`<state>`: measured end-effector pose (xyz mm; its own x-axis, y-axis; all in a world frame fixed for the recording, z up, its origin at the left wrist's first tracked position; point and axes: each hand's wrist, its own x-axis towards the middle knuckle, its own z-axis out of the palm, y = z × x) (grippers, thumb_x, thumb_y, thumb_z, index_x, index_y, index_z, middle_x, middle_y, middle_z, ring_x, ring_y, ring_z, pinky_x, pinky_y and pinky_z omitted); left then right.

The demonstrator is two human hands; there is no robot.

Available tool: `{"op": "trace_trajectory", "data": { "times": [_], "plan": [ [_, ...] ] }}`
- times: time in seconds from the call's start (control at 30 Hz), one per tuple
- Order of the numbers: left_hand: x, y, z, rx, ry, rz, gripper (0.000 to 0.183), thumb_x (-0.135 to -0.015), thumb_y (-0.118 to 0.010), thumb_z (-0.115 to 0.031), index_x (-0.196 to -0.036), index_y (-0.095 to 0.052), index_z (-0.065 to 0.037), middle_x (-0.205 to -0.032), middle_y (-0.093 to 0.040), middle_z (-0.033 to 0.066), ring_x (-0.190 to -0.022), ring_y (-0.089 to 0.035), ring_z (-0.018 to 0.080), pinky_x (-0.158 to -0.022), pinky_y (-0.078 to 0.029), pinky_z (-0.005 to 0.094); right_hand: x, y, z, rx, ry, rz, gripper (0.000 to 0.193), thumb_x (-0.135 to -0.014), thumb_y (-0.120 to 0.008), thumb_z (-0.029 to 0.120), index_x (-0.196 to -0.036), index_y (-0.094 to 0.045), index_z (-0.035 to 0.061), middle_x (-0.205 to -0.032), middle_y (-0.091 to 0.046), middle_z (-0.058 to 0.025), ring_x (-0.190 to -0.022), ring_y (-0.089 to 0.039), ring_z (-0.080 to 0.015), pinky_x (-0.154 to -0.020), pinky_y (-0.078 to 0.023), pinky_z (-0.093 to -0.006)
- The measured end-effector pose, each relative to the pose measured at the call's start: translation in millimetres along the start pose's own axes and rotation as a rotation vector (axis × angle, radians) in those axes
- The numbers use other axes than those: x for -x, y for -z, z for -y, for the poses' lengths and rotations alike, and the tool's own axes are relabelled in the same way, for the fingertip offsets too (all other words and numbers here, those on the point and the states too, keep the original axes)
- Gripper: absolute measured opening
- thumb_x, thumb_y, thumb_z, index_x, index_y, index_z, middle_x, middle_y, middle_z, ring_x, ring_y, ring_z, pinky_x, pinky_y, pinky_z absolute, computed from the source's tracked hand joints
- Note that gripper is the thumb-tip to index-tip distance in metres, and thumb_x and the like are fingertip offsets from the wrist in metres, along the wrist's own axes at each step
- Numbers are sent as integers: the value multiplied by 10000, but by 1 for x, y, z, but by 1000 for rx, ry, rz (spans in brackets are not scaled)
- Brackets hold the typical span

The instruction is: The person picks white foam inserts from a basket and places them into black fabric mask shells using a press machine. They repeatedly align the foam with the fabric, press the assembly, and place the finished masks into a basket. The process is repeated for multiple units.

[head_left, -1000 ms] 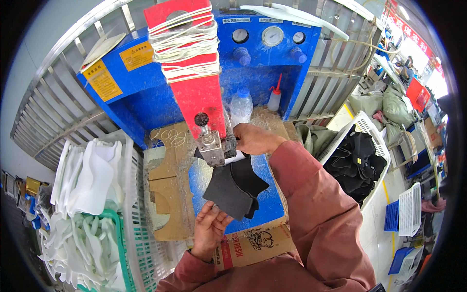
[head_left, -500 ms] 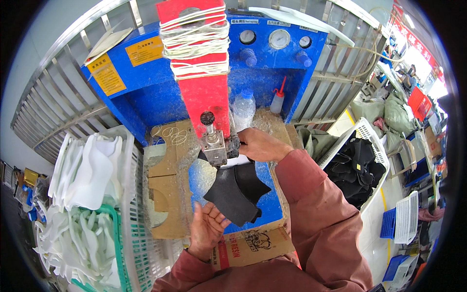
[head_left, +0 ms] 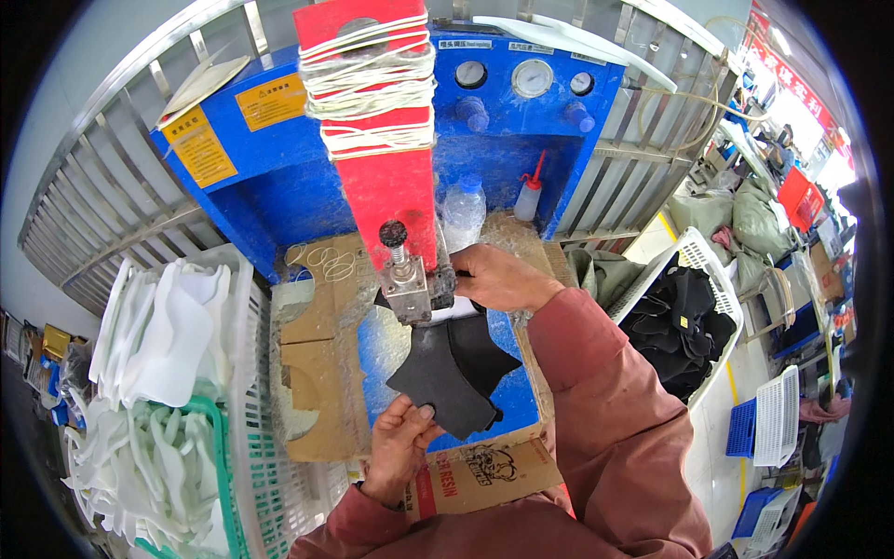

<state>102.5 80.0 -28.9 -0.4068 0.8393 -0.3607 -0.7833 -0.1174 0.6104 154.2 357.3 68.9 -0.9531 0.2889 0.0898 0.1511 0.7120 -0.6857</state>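
Observation:
A black, soft-looking sheet piece (head_left: pixel 438 365) with curved edges and pointed corners lies over the blue work surface (head_left: pixel 507 326), under the metal head (head_left: pixel 405 291) of a red-armed machine (head_left: pixel 386 200). At its lower left corner my left hand (head_left: pixel 399 447) is closed, pinching the edge between thumb and fingers. My right hand (head_left: pixel 507 278) reaches in beside the metal head from the right; its fingertips are hidden behind the head, so what they hold does not show. A strip of white material (head_left: pixel 452 309) shows just above the black piece, below the right hand.
White shaped pieces (head_left: pixel 177 326) fill a crate (head_left: pixel 265 410) at left. Black pieces (head_left: pixel 684 321) lie in a white basket (head_left: pixel 736 303) at right. A bottle (head_left: pixel 463 210) and a red-nozzled squeeze bottle (head_left: pixel 528 197) stand behind. Cardboard (head_left: pixel 326 373) surrounds the work surface.
My left hand has gone from open fingers beside the black piece to a pinch on its lower left corner. The right hand stays by the metal head.

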Motion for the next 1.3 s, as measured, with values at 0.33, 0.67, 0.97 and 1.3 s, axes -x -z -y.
{"op": "trace_trajectory", "data": {
  "times": [0.33, 0.67, 0.97, 1.3],
  "plan": [
    [0, 0, 1, -52, -11, -12, 126, -946, -634, 12, -1050, -641, -59, -834, -649, -1, -777, -679, 100, -743, -630, 292, 2, 7, 9, 35, -48, 31, 267, -873, -563, 211, -936, -641, -38, -877, -634, -287, -857, -623, -460, -764, -480, -487],
    [-9, -7, -5, -117, -61, 0, 167, -956, -616, 1, -1112, -647, -49, -866, -661, 3, -786, -668, 97, -749, -613, 284, 2, 13, 7, -56, -69, 9, 321, -878, -586, 229, -1060, -688, -16, -953, -671, -268, -896, -649, -419, -802, -499, -444],
    [-18, -9, -9, -104, -67, 95, 194, -974, -593, -16, -1164, -635, -25, -1037, -705, 61, -899, -688, 137, -800, -600, 307, 4, 13, -3, -46, -65, -86, 251, -907, -609, 171, -1076, -675, -2, -805, -645, -207, -711, -620, -245, -670, -481, -380],
    [-29, -13, -11, -141, -47, 117, 154, -975, -599, -24, -1123, -642, -23, -1046, -703, 63, -920, -687, 144, -819, -598, 318, 2, 19, -12, 99, 83, -117, 244, -915, -626, 169, -1085, -696, 9, -767, -626, -200, -664, -597, -224, -625, -465, -365]
  ]
}}
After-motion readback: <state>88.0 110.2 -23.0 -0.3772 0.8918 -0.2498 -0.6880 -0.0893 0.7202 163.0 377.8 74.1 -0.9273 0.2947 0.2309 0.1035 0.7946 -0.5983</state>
